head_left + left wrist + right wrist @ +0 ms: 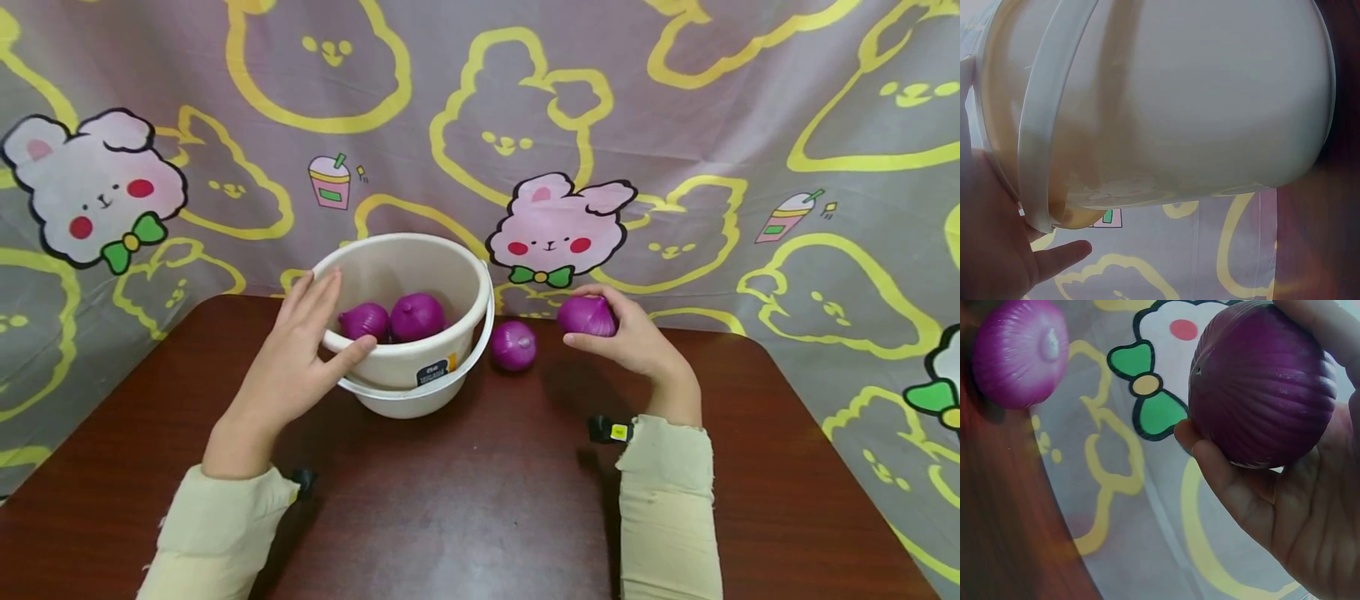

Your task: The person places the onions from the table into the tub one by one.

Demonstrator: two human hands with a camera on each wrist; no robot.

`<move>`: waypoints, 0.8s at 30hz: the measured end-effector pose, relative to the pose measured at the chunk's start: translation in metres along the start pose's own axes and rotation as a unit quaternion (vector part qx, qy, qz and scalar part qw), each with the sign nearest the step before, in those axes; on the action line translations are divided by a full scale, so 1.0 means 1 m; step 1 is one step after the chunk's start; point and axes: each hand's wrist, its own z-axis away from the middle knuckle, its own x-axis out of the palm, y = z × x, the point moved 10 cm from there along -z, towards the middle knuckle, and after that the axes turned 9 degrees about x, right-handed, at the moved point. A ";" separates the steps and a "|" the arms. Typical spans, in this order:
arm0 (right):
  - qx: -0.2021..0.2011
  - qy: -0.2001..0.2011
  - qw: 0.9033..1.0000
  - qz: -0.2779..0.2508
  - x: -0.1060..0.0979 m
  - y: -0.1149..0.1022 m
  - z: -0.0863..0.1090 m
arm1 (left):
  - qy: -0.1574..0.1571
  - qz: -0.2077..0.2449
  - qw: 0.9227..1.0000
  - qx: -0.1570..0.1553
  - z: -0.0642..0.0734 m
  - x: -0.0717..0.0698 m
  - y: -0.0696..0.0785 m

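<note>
A white bucket (pixel 408 367) stands on the table with two purple onions in it, the left onion (pixel 365 322) and the right onion (pixel 417 317). My left hand (pixel 288 358) is at the bucket's near left rim, fingers fairly straight and thumb spread apart. The left wrist view shows that hand beside the bucket's wall (pixel 1210 94) and its handle (pixel 1044 125). Right of the bucket, my right hand (pixel 630 333) grips another purple onion (pixel 1266 387) between thumb and fingers, held above the table. A loose onion (pixel 513 346) lies between the bucket and this hand.
The dark brown table (pixel 465 517) ends at the back against a patterned cloth (pixel 675 125). The bucket's white handle (pixel 480 350) hangs down round its front and right side. Each wrist carries a small black device, such as the right one (pixel 603 430).
</note>
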 end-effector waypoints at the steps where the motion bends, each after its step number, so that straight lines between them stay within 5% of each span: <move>1: -0.003 0.002 1.000 0.000 -0.001 -0.002 0.001 | 0.000 0.001 1.000 0.001 0.000 0.000 0.000; 24: -0.023 0.031 0.999 0.016 -0.012 -0.033 0.024 | -0.006 0.004 1.000 -0.009 0.000 0.002 -0.002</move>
